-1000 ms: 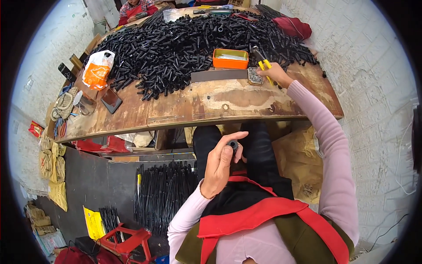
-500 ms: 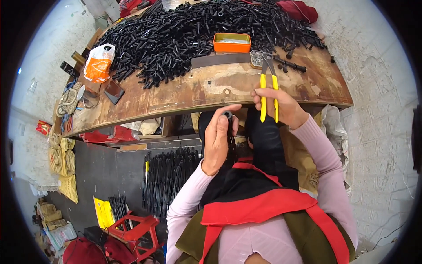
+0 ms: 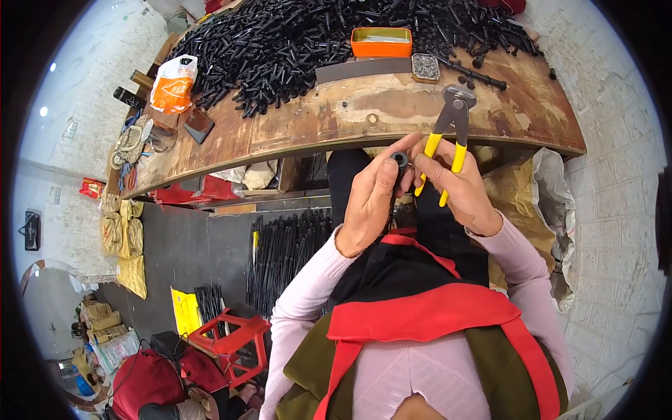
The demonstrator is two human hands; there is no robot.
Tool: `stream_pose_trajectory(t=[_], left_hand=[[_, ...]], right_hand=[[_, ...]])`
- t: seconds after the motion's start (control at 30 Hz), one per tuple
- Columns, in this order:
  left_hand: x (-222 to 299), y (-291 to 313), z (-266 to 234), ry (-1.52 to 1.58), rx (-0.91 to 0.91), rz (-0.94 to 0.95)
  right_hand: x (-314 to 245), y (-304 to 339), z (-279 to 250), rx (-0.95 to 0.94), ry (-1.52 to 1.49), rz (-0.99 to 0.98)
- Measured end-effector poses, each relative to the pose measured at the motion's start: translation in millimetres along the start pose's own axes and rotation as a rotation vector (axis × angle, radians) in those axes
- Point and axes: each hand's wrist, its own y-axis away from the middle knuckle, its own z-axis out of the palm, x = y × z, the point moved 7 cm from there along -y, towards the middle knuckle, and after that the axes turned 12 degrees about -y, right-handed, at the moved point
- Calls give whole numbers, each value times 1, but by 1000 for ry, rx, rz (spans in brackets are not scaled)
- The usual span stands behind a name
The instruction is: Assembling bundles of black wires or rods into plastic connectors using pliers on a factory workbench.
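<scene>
My left hand (image 3: 371,196) is closed round a dark tubular part whose hollow round end (image 3: 400,159) faces up between thumb and fingers. The rest of that part is hidden by the hand. Close against it, my right hand (image 3: 462,192) grips a pair of pincers (image 3: 456,115) with yellow handles, their dark jaws pointing up and away toward the bench. The right fingertips meet the tube end beside the left fingers. Whether they pinch some small piece there cannot be made out. Both hands are just off the near edge of the wooden bench (image 3: 308,133), over my lap.
A big heap of black tubular parts (image 3: 280,49) covers the bench's far side. Before it lie an orange tin (image 3: 381,50), a flat grey strip (image 3: 364,70), a small box of metal bits (image 3: 425,68) and a phone (image 3: 199,126). Long black rods (image 3: 287,259) stand below left, near a red stool (image 3: 238,343).
My right hand has come in to the left hand, and the pincers have tilted with their jaws leaning right. The whole view has also shifted a little.
</scene>
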Motion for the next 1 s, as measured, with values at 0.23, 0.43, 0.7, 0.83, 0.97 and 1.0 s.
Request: stream_pose_trajectory(t=[0.23,0.43,0.7,0.83,0.97,1.0], left_hand=[[1,0,4,-4,-20,13],[3,0,4,2,-13,17],[-1,0,-2,52,-6,19],[0,1,-4,49,2,22],[-3,0,-6,12,-2,-3],[-3,-1,-6,-1,-26,-7]], right_hand=[[-4,4,-1,-12,-50,-15],[0,3,0,-23,-39,-33],[4,0,4,-19,-84,-78],[4,-2,7,-10,-71,-65],[6,-2,8,-13,-78,-82],[2,-2,9,-2,-60,-160]])
